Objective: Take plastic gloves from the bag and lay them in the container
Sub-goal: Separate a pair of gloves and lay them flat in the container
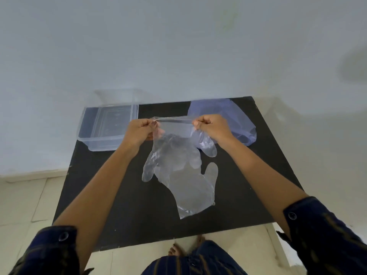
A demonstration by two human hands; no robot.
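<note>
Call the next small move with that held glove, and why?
Probably carry the glove left and lower it into the container. Both the left hand and right hand pinch its cuff above the table, clear of the bag, and the container looks empty. A second glove lies flat below.

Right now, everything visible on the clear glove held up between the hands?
The held glove is thin, transparent, crinkly plastic film. Both hands pinch its cuff edge, left hand and right hand, stretching it taut above the black table. Its fingers hang down, limp and creased. Its lower part overlaps a second clear glove lying flat on the table; whether they touch is unclear. The bluish bag lies behind it, the clear container to its left.
</note>
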